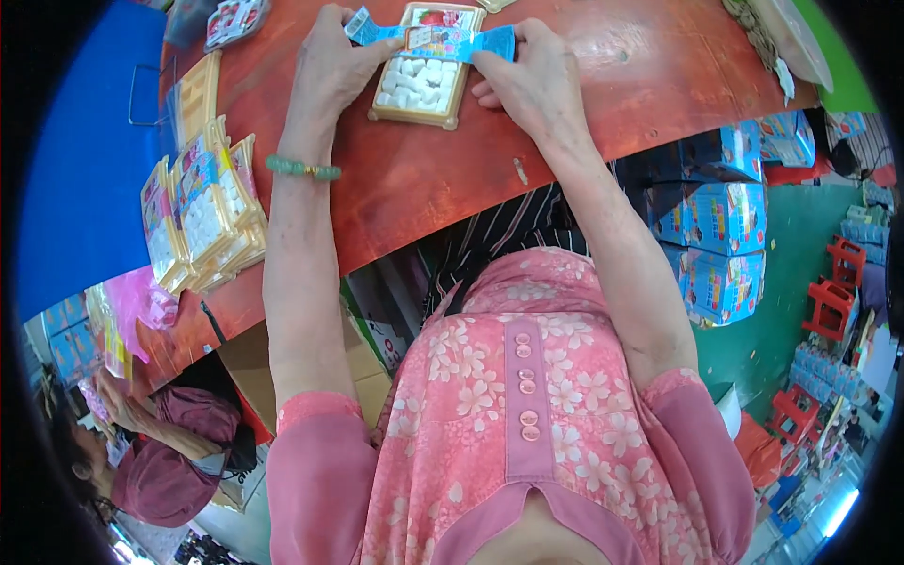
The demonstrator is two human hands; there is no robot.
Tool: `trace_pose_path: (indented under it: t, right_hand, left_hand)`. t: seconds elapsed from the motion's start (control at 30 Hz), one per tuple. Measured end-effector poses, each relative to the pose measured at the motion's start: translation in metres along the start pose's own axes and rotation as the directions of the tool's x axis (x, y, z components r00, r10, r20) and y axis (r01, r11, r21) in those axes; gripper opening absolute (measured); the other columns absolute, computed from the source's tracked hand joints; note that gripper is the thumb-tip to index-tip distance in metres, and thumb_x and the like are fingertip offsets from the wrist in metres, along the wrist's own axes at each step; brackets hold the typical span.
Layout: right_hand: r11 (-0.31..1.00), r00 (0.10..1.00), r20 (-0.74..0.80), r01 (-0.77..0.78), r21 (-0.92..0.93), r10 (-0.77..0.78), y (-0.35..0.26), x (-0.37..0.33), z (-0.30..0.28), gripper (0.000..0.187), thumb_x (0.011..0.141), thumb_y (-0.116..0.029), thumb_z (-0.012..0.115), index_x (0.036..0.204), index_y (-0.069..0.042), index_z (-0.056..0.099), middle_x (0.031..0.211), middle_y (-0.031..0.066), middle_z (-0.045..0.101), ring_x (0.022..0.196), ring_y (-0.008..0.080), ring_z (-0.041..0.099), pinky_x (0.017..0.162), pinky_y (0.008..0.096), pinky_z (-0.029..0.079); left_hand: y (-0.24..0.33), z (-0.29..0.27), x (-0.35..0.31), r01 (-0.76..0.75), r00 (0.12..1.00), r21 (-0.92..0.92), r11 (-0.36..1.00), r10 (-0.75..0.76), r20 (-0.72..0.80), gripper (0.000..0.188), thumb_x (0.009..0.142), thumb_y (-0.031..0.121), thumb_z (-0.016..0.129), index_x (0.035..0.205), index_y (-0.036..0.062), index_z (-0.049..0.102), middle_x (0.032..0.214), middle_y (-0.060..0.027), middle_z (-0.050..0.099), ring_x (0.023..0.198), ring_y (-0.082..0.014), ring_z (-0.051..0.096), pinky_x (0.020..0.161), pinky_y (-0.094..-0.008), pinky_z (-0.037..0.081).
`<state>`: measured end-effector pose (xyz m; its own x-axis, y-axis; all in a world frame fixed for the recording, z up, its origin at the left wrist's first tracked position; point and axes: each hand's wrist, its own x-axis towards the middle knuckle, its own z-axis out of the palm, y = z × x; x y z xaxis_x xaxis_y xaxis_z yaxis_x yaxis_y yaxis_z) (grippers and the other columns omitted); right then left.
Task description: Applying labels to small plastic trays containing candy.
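Observation:
A blue printed paper band (438, 41) lies across a shallow cream plastic tray (411, 115) at the far part of the red table. Small white pillow-shaped pieces (414, 85) fill the near part of the tray, and a printed picture with red on it shows beyond the band. My left hand (339, 66) pinches the band near its left end, thumb over the tray's edge. On the other side, my right hand (539, 80) grips the right end between thumb and fingers. Both end flaps of the band stick out past the tray.
Several filled trays (202, 212) are stacked at the table's left edge, beside a large blue surface (85, 160). A clear pack of red-and-white items (235, 21) sits at the far left. Blue cartons (720, 221) are piled on the right; red stools (831, 306) stand beyond. Another person (179, 452) works at lower left.

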<state>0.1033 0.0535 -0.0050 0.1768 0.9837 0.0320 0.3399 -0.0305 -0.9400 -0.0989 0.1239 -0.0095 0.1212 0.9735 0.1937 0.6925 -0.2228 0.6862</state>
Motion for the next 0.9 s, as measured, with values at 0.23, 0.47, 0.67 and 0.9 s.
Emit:
trace_pose_path:
  t: [0.23,0.47,0.67,0.9]
  right_hand:
    - [0.912,0.983,0.018,-0.174,0.371,0.18,0.001,-0.077,-0.039,0.02,0.084,-0.004,0.062,0.098,0.006,0.051,0.081,0.012,0.062,0.058,0.0135,0.061,0.048,0.0222,0.051]
    - [0.8,0.962,-0.039,-0.201,0.565,0.269,0.037,-0.134,-0.068,0.013,0.086,-0.003,0.059,0.096,0.001,0.051,0.081,0.0094,0.063,0.058,0.0112,0.06,0.049,0.0215,0.051]
    - [0.476,0.918,0.096,-0.286,0.831,0.385,0.061,-0.137,-0.066,0.011,0.086,-0.007,0.061,0.094,-0.004,0.055,0.089,0.0076,0.064,0.075,0.0133,0.063,0.069,0.0275,0.052]
    - [0.255,0.943,0.176,-0.251,0.934,0.281,0.076,-0.133,-0.061,0.005,0.087,-0.007,0.06,0.09,-0.009,0.056,0.097,0.0058,0.064,0.092,0.0131,0.06,0.086,0.0325,0.046]
  left_hand:
    - [0.057,0.01,-0.066,0.021,0.999,0.067,0.997,-0.024,0.04,0.049,0.068,0.024,0.077,0.099,-0.003,0.05,0.084,-0.0189,0.063,0.079,-0.0278,0.064,0.069,-0.0379,0.048]
    - [0.096,0.031,-0.101,-0.042,0.992,-0.042,0.998,0.047,0.12,0.043,0.069,0.02,0.076,0.094,-0.0001,0.047,0.076,-0.0167,0.061,0.069,-0.0308,0.062,0.062,-0.0393,0.047]
    - [0.105,0.04,-0.101,-0.049,0.985,-0.044,0.998,0.056,0.166,0.044,0.069,0.02,0.077,0.094,0.0008,0.046,0.073,-0.0166,0.06,0.067,-0.0314,0.062,0.06,-0.0402,0.047]
    - [0.104,0.039,-0.097,-0.055,0.977,-0.028,0.998,0.06,0.204,0.044,0.068,0.021,0.077,0.094,0.001,0.048,0.074,-0.016,0.061,0.068,-0.0305,0.063,0.06,-0.0397,0.047]
